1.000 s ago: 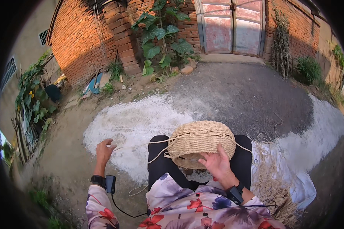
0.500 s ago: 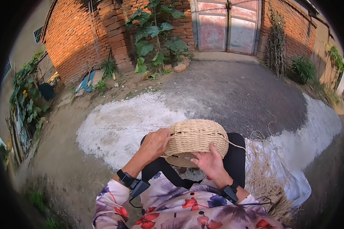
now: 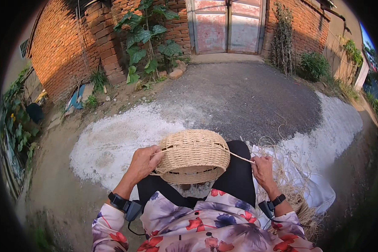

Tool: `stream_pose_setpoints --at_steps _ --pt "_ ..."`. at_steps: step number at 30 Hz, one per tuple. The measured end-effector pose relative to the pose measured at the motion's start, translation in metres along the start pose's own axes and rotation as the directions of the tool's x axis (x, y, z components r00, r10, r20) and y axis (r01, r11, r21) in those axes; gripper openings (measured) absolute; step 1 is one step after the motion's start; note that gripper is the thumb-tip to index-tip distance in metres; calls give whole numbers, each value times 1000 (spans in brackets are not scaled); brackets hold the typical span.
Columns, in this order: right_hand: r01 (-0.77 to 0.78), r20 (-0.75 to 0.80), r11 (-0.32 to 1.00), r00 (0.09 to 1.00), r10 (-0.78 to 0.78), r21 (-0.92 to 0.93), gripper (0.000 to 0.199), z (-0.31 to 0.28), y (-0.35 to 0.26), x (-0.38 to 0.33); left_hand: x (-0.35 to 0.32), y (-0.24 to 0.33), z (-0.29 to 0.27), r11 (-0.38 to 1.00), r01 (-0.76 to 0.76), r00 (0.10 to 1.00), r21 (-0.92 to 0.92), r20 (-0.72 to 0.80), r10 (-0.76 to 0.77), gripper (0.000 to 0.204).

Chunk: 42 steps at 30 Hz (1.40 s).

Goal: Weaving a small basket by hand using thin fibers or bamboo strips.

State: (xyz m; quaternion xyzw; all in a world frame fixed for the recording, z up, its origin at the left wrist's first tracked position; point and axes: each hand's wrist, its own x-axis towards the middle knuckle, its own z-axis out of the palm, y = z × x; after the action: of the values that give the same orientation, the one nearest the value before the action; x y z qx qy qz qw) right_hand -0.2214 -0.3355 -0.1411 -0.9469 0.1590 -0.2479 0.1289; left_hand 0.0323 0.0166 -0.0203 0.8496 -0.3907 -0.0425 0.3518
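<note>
A round basket [image 3: 193,157] woven from pale straw-coloured cord rests on my lap between my knees. Its wide opening is tilted toward me, and a row of gaps runs around the upper wall. My left hand [image 3: 145,163] is closed at the basket's left side, its thumb and fingers pinching there; a short piece of cord shows by the fingertips. From the basket's right side a cord [image 3: 240,157] stretches nearly straight to my right hand [image 3: 263,170], which grips it above my right knee.
A tangle of loose cord [image 3: 300,197] lies on a white sheet [image 3: 321,191] at my right. Ahead, white powdery ground [image 3: 113,134] borders a dark grey patch [image 3: 243,96]. A red-and-grey double door [image 3: 229,29], brick walls and a climbing plant [image 3: 145,38] stand beyond.
My right hand has left the basket's front rim, moved right and closed on the cord, which is now pulled straight. My left hand stays at the basket's left side. The whole view has shifted.
</note>
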Motion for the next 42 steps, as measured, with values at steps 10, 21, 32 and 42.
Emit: stream_pose_setpoints --at_steps 10,21,32,42 --pt "-504 -77 853 864 498 -133 24 -11 165 -96 -118 -240 -128 884 466 644 43 -701 -306 29" --pt "-489 556 442 831 -24 752 19 -3 -111 -4 -188 -225 -125 655 616 531 -437 -385 -755 26" --pt "258 -175 847 965 -198 466 17 -37 -161 70 -14 -14 6 983 83 994 -166 -54 -93 17" --pt "266 -170 891 961 -216 369 22 -11 -162 96 -14 -22 14 923 169 984 -347 2 -179 14"
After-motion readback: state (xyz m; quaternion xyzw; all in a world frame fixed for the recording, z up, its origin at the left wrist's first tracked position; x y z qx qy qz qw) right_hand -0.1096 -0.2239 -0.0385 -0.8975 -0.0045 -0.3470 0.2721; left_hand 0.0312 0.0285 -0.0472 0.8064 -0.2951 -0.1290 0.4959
